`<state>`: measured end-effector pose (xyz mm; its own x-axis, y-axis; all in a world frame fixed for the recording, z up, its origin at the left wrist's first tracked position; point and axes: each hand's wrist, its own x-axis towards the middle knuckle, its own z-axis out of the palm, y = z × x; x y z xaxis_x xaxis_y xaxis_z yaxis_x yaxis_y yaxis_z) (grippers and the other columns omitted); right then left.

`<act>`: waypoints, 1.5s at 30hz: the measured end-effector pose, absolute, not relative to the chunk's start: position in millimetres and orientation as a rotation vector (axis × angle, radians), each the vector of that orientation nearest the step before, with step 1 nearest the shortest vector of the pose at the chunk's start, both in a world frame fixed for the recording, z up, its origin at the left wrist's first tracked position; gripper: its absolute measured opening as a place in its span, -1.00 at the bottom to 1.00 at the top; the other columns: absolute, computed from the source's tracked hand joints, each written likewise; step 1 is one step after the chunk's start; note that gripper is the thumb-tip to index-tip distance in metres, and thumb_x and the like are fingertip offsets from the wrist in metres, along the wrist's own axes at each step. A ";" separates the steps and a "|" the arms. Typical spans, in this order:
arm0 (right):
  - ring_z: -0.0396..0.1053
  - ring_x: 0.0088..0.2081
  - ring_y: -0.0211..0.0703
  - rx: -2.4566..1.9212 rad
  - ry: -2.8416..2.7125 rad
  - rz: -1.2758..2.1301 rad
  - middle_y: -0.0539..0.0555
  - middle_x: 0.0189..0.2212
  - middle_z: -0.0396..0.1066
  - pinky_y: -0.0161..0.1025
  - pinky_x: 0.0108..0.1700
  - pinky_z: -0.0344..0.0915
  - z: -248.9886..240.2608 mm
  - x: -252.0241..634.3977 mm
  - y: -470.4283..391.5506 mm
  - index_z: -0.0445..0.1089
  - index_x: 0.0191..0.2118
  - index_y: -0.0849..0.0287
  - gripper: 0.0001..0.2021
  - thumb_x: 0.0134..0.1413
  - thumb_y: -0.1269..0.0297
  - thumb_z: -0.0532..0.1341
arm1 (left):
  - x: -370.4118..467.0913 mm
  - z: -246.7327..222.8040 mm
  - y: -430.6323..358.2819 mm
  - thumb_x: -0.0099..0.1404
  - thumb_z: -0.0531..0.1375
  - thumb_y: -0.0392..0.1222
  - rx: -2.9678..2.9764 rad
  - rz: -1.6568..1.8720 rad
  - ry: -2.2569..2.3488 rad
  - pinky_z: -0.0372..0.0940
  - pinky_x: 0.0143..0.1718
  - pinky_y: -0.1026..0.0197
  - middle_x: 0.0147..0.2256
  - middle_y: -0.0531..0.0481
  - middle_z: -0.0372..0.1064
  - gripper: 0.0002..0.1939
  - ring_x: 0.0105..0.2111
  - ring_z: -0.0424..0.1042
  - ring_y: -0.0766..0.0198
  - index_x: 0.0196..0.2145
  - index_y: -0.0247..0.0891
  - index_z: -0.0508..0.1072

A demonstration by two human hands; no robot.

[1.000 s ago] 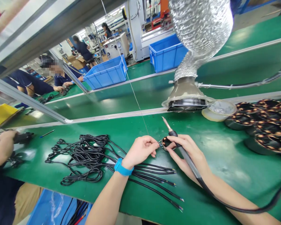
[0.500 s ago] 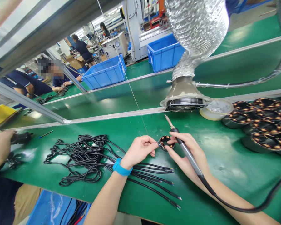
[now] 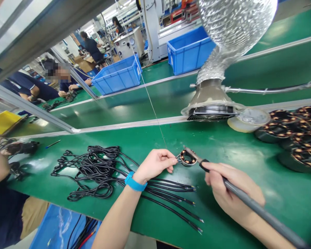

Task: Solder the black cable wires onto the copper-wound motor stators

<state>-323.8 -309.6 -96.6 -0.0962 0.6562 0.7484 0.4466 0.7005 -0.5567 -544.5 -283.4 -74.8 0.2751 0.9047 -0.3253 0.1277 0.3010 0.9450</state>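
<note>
Here, the left hand point(image 3: 158, 162) pinched thin wires point(image 3: 178, 159) beside a small copper-wound ring point(image 3: 187, 163), seen against a green workbench point(image 3: 223, 143) between both hands. The right hand point(image 3: 230, 201) gripped a soldering iron point(image 3: 243, 195), its tip at the ring, contact unclear. Black cables point(image 3: 100, 169) ran beneath the left wrist.

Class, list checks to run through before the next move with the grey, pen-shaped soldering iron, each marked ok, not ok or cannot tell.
1. Right hand grips the grey, pen-shaped soldering iron: ok.
2. Left hand pinches the thin leads beside the small black ring with copper coils: ok.
3. Iron's metal tip touching the ring: cannot tell; they overlap in view.
4. Long black cables apart from the ring: ok.
</note>
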 end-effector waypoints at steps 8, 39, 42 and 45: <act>0.34 0.09 0.01 -0.968 -1.890 0.326 0.16 0.08 0.31 -0.01 0.13 0.33 -119.7 -337.1 -283.6 0.17 0.29 -0.02 -0.41 0.19 0.28 0.32 | -545.3 -74.8 -281.2 0.09 0.38 0.10 1.114 0.757 1.147 0.27 -0.43 0.30 -0.57 0.01 0.39 -0.57 -0.56 0.37 0.37 -0.38 -0.39 0.48; 0.42 -0.46 -0.19 -0.836 -1.582 0.487 -0.02 -0.51 0.40 -0.22 -0.38 0.35 -107.8 -313.9 -302.6 0.50 -0.15 0.09 -0.80 0.25 0.44 0.15 | -546.3 -76.2 -281.2 0.11 0.39 0.03 1.128 0.717 1.177 0.30 -0.40 0.33 -0.56 -0.01 0.42 -0.62 -0.53 0.41 0.36 -0.36 -0.39 0.49; 0.48 -0.37 -0.16 -0.826 -1.653 0.427 0.02 -0.43 0.47 -0.21 -0.32 0.40 -108.9 -315.4 -302.2 0.50 -0.16 0.12 -0.80 0.24 0.46 0.14 | -545.1 -75.0 -282.6 0.11 0.39 0.03 1.132 0.720 1.189 0.31 -0.40 0.32 -0.55 -0.01 0.42 -0.62 -0.53 0.41 0.36 -0.36 -0.40 0.49; 0.50 -0.36 -0.20 -0.835 -1.690 0.401 0.02 -0.38 0.49 -0.28 -0.34 0.40 -105.2 -318.5 -300.7 0.48 -0.19 0.15 -0.83 0.25 0.46 0.14 | -544.5 -74.6 -283.1 0.11 0.38 0.02 1.134 0.726 1.199 0.32 -0.40 0.32 -0.55 -0.01 0.42 -0.62 -0.53 0.41 0.36 -0.36 -0.40 0.49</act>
